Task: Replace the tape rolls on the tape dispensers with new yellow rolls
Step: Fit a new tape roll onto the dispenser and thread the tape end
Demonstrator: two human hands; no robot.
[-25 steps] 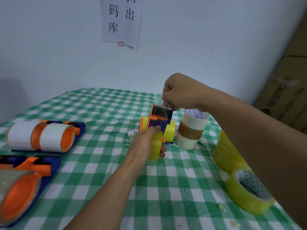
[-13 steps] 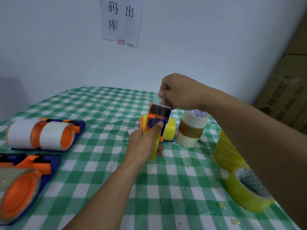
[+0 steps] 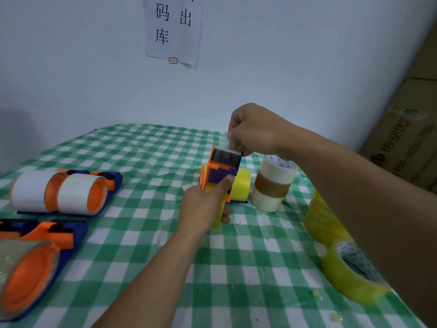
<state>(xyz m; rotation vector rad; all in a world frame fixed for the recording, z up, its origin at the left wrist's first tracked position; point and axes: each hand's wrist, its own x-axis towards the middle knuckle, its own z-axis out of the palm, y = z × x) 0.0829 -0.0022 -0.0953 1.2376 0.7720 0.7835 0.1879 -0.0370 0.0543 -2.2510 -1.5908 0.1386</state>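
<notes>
An orange and blue tape dispenser point(image 3: 222, 170) stands mid-table with a yellow roll point(image 3: 241, 187) mounted on it. My left hand point(image 3: 204, 205) grips its lower body, thumb up against the blue part. My right hand point(image 3: 254, 129) pinches the tape end at the dispenser's toothed top edge. Another dispenser with two whitish rolls point(image 3: 63, 194) lies at the left, and a third with a clear roll point(image 3: 28, 268) at the front left. Loose yellow rolls lie at the right: one flat point(image 3: 354, 278), a stack point(image 3: 324, 223) behind it.
A stack of used cream and brown rolls point(image 3: 272, 185) stands just right of the held dispenser. The green checked tablecloth point(image 3: 236, 268) has small tape scraps near the front right. Cardboard boxes point(image 3: 406, 129) lean at the far right, and a paper sign point(image 3: 173, 29) hangs on the wall.
The dispenser has tipped slightly more upright, and my right hand has kept its pinch at the top edge, shifting a little. My left hand has stayed on the body.
</notes>
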